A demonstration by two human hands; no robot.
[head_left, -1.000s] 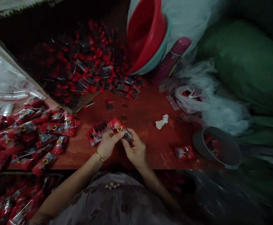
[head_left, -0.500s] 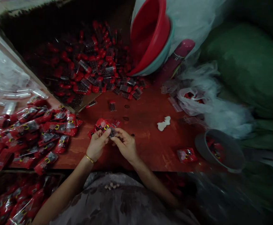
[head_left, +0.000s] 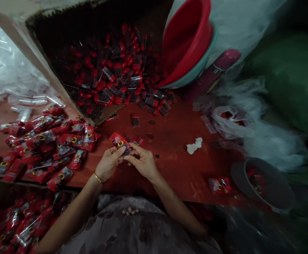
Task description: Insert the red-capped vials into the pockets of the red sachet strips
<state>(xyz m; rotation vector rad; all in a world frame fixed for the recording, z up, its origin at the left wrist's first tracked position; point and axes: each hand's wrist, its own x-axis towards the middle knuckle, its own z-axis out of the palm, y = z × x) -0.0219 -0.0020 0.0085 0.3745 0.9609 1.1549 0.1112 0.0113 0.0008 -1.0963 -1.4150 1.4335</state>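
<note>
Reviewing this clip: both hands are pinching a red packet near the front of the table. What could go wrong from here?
1. The left hand and right hand pinch one red packet by fingertips alone; it could slip onto the loose packets just behind.
2. The single packet lies close to the table's front edge; a forearm sweep might knock it off.
3. The packet pile reaches the edge, so pieces may slide down.

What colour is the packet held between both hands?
Red with a yellow and black mark, on the packet pinched by left hand and right hand; head view.
</note>
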